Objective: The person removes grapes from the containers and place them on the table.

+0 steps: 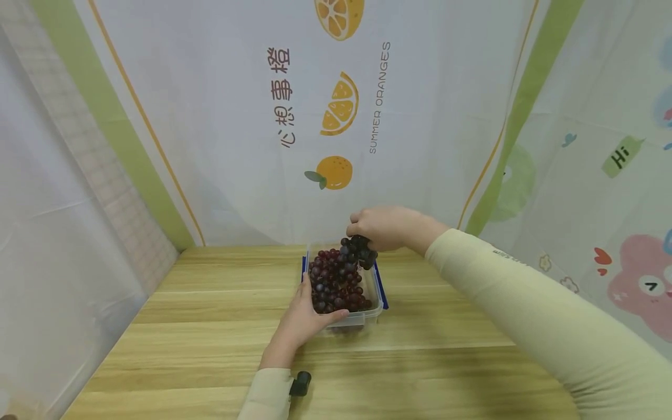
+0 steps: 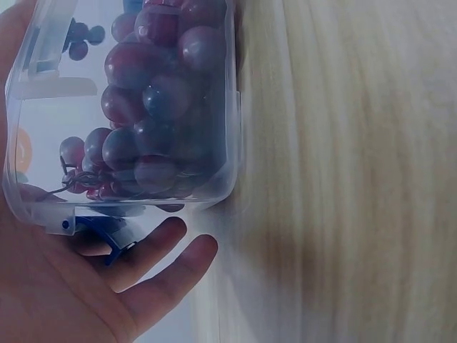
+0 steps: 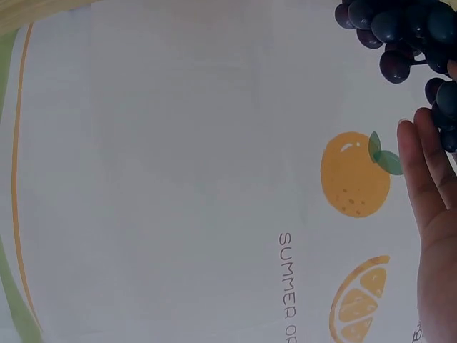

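Observation:
In the head view, a clear plastic container (image 1: 370, 315) with blue side latches holds dark red grapes (image 1: 333, 286). My left hand (image 1: 307, 315) grips its near left corner, thumb along the front rim and fingers down the left side. In the left wrist view, two fingers (image 2: 168, 275) of that hand stretch past a blue latch (image 2: 107, 232), and grapes (image 2: 153, 107) show through the wall. Above the container's far right part, my right hand (image 1: 385, 227) holds a bunch of darker, nearly black grapes (image 1: 359, 251). The right wrist view shows this bunch (image 3: 414, 32) only partly.
The container stands on a wooden table (image 1: 220, 338) near its back edge. Behind it hangs a white cloth (image 1: 236, 192) printed with oranges. Another printed cloth (image 1: 567, 192) covers the right side. A small black piece (image 1: 301, 384) sits at my left sleeve.

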The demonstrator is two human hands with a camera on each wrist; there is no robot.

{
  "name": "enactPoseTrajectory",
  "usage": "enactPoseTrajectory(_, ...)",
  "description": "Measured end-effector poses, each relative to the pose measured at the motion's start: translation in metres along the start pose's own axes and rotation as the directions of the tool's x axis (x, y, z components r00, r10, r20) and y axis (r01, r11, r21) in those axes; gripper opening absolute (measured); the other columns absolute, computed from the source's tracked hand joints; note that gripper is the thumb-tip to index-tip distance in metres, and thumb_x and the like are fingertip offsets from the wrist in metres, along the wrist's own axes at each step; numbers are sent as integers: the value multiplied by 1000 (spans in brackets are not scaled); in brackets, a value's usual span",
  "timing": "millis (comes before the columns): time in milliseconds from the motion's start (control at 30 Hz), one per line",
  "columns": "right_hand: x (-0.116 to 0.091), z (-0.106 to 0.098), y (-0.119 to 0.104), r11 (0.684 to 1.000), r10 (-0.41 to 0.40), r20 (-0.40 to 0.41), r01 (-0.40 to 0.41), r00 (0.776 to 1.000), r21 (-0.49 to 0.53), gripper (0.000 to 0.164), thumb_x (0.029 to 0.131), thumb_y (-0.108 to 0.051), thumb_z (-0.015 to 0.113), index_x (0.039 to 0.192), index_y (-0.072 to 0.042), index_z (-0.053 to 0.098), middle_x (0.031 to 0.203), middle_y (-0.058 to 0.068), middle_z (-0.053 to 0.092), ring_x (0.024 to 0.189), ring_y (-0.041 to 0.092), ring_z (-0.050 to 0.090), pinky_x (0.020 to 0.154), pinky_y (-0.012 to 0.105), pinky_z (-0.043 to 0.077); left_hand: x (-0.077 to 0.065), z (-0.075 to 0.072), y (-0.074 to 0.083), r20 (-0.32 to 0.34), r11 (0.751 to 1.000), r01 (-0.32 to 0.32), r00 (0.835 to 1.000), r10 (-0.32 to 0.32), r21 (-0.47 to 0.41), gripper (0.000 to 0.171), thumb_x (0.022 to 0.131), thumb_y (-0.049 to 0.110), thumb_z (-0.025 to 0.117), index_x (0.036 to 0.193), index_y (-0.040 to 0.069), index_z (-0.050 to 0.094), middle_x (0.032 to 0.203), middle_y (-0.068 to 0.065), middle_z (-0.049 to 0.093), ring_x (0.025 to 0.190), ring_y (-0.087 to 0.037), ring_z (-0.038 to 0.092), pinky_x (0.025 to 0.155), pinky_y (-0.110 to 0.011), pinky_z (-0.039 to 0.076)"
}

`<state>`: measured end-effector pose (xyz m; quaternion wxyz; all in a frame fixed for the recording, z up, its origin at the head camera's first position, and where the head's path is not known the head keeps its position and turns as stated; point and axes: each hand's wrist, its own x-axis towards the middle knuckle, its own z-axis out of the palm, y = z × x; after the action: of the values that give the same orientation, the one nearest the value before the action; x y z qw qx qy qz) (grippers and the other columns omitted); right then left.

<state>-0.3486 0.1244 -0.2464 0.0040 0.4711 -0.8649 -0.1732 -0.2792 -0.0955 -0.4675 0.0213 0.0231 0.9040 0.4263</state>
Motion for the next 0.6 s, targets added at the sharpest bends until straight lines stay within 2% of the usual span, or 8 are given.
enactPoseTrajectory(367, -8, -17, 12, 1000, 25, -32, -25, 999, -10, 35, 93, -1, 76, 127, -10, 73, 105, 6, 68, 91, 19, 67, 82, 33, 63, -1, -3, 3, 9, 1000, 9, 1000, -9, -4, 142, 78, 73, 83, 173, 14, -6, 180, -19, 9, 162, -48, 24, 125, -67, 34)
enactPoseTrajectory(600, -13, -23, 18, 999, 47, -13, -48, 999, -13, 32, 93, -2, 76, 125, -10, 73, 104, 6, 67, 89, 20, 66, 82, 36, 62, -1, -2, 2, 13, 1000, 8, 1000, -8, 13, 142, 79, 74, 82, 172, 15, -7, 180, -20, 10, 161, -48, 26, 124, -67, 35)
